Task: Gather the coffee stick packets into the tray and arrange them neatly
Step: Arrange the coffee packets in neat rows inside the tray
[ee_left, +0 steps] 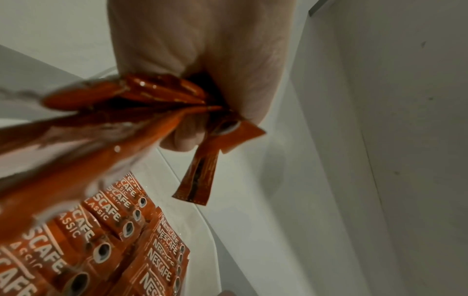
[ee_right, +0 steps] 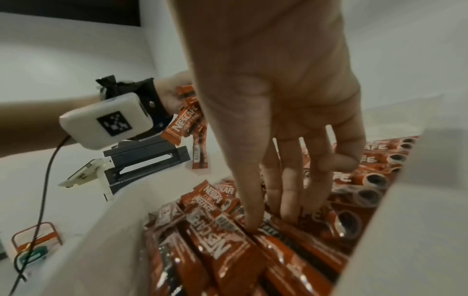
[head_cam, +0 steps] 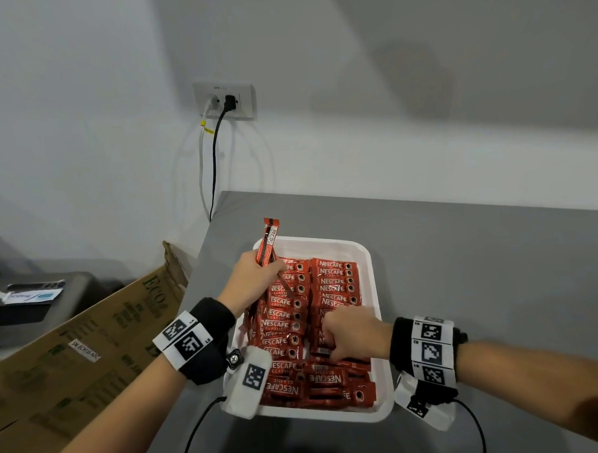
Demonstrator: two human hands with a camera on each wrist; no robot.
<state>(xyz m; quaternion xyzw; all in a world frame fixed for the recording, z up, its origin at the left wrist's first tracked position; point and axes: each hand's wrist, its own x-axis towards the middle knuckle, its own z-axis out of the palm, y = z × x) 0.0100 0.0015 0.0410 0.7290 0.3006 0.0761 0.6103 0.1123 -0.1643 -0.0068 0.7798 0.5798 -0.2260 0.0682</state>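
Observation:
A white tray (head_cam: 375,291) on the grey table holds red Nescafe stick packets (head_cam: 334,280) in two columns, with a few lying crosswise at its near end. My left hand (head_cam: 255,279) grips a bundle of packets (head_cam: 268,242) upright over the tray's left column; the left wrist view shows that bundle (ee_left: 126,112) squeezed in my fist (ee_left: 202,60) above the rows (ee_left: 121,220). My right hand (head_cam: 350,333) reaches down into the right column. Its straight fingers (ee_right: 249,222) press on the packets (ee_right: 215,250) near the tray wall (ee_right: 113,230).
A brown cardboard box (head_cam: 90,338) leans against the table's left edge. Behind it stands a dark machine (head_cam: 27,303). Two cables hang from a wall socket (head_cam: 225,101) down behind the table. The grey table top (head_cam: 481,269) stretches to the right of the tray.

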